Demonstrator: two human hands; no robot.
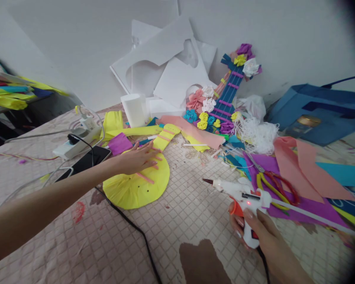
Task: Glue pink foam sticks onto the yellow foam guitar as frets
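Observation:
My right hand is wrapped around the handle of a white hot glue gun with an orange trigger and a lit red light. A white glue stick sticks out of its back, and its dark nozzle points left. My left hand lies flat, fingers spread, on a yellow paper-covered guitar shape. Pink strips cross its neck and body, and small dark holes dot the lower part. Part of the shape is hidden under my left hand and forearm.
A blue guitar with paper flowers leans at the back near white foam board cutouts. Scissors and yellow-handled pliers lie on coloured paper at right. A power strip, a phone and a black cable lie left.

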